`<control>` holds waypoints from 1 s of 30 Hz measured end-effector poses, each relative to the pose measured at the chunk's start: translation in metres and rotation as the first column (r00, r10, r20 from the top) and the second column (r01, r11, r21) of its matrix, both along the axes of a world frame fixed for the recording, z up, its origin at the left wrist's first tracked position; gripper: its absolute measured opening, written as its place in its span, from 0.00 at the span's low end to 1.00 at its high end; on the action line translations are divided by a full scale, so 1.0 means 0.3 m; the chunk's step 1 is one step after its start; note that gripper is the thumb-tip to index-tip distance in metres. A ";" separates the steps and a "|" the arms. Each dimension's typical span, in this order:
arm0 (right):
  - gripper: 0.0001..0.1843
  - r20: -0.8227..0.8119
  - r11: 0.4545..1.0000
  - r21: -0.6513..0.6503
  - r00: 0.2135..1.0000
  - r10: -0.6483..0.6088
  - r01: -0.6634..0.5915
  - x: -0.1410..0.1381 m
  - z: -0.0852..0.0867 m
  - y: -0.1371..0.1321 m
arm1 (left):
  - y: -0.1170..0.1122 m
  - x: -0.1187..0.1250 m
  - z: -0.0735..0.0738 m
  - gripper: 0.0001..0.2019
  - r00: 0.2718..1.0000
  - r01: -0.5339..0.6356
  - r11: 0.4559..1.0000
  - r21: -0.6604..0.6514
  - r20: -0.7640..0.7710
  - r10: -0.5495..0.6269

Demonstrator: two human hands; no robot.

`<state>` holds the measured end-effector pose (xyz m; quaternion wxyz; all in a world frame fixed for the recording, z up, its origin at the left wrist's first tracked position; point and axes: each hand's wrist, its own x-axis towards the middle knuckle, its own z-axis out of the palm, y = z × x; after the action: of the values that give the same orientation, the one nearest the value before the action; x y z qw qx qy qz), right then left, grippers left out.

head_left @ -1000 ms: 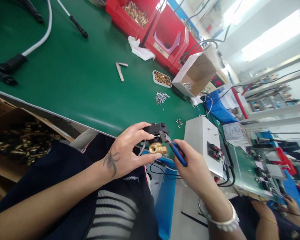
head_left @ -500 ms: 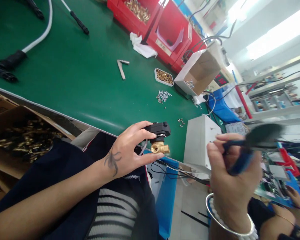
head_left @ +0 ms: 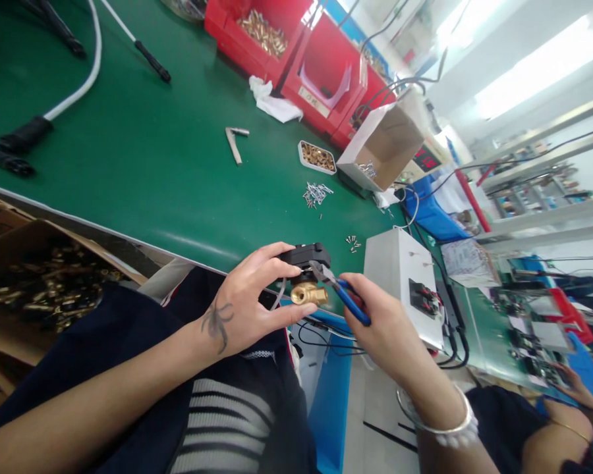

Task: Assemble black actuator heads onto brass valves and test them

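Note:
My left hand point(head_left: 261, 289) is closed round a brass valve point(head_left: 309, 294) with a black actuator point(head_left: 309, 255) on top, held at the table's front edge. Thumb and index finger grip it from the left, and a grey cable runs down beneath the palm. In my right hand point(head_left: 375, 316) are blue-handled cutting pliers point(head_left: 348, 297). Their jaws reach the gap between the black actuator and the brass body; whether they are closed on anything there I cannot make out.
Loose screws point(head_left: 317, 193) and a tray of brass parts point(head_left: 317, 157) lie on the green table point(head_left: 178, 164). Red bins point(head_left: 321, 72) and a cardboard box point(head_left: 383, 145) stand behind. A grey-white box point(head_left: 400, 276) stands right. Another person's hand point(head_left: 576, 388) shows far right.
My right hand has swung left with the pliers, from out beside the grey-white box to the valve. My left hand keeps its hold, and the view has shifted slightly.

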<state>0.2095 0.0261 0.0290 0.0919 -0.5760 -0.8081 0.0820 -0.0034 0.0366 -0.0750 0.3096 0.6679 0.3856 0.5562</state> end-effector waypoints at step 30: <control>0.14 -0.010 0.998 0.050 1.000 -0.025 0.025 -0.007 -0.005 -0.010 | -0.003 0.005 0.004 0.16 1.000 0.000 1.000 0.026 -0.029 0.001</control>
<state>0.2075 0.0231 0.0274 0.1112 -0.5832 -0.8021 0.0633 -0.0018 0.0359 -0.0739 0.2953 0.6797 0.3830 0.5516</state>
